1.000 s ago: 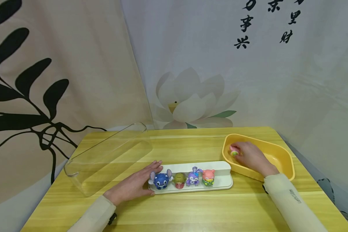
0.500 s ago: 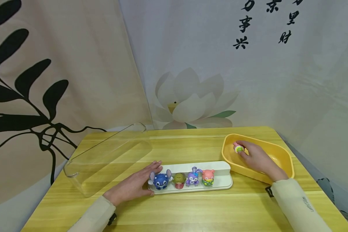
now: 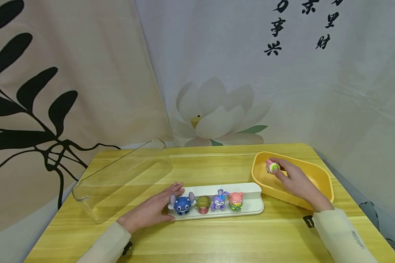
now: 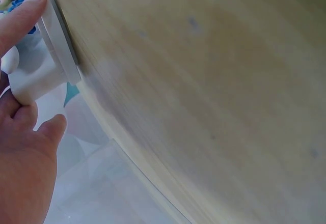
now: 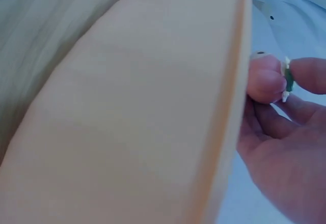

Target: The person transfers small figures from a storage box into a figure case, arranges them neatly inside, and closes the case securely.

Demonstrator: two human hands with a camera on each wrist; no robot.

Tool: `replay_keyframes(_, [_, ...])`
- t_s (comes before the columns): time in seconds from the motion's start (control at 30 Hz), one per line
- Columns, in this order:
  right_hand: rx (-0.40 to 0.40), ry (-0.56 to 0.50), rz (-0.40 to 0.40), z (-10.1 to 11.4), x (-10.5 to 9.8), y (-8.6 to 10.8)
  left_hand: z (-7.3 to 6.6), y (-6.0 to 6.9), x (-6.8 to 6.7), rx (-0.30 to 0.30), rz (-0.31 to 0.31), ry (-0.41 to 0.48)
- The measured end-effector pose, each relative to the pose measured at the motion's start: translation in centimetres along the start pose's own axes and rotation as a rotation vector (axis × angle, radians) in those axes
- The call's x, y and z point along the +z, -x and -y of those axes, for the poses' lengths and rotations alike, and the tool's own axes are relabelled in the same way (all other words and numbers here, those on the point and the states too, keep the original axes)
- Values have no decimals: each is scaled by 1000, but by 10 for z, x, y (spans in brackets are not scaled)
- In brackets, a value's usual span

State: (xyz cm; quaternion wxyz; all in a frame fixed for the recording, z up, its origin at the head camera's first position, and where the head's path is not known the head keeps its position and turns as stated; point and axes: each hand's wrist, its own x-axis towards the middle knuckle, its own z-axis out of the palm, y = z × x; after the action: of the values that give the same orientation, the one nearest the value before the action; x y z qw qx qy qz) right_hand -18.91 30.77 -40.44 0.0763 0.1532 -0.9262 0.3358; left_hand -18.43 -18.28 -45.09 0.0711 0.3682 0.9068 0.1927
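Note:
A small pink toy figurine (image 3: 272, 166) with a round yellow-green and white part is pinched by my right hand (image 3: 294, 181), just over the left end of the yellow tray (image 3: 319, 175). In the right wrist view the pink figurine (image 5: 267, 79) shows past the tray's rim, between thumb and fingers. My left hand (image 3: 154, 208) grips the left end of a white stepped display base (image 3: 253, 204), thumb in front and fingers behind. On its lower step stand a blue big-eared figurine (image 3: 183, 205), a green one (image 3: 203, 204), a purple one (image 3: 218, 201) and a pink-and-green one (image 3: 236, 201).
A clear plastic cover (image 3: 128, 179) lies slanted on the wooden table (image 3: 217, 241) behind my left hand. The yellow tray's near-left side stands close to the base's right end. A printed curtain (image 3: 224, 54) hangs behind the table.
My right hand has lifted the pink figurine from the tray's floor and shifted slightly right, turning its round patterned side into view. The left hand and the base have stayed put.

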Motion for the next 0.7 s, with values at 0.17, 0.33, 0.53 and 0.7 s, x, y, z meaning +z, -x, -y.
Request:
replay_keyframes(0.17, [9, -28, -6, 6, -3, 5, 0, 0, 0, 5, -2, 0])
replay_keyframes(0.33, [11, -86, -15, 13, -4, 9, 0, 0, 0, 7, -4, 2])
replay_keyframes(0.53, [33, -146, -46, 20, -5, 14, 1, 1, 1, 0, -3, 7])
replay_keyframes(0.7, [10, -223, -63, 23, -5, 18, 1, 0, 1, -1, -2, 5])
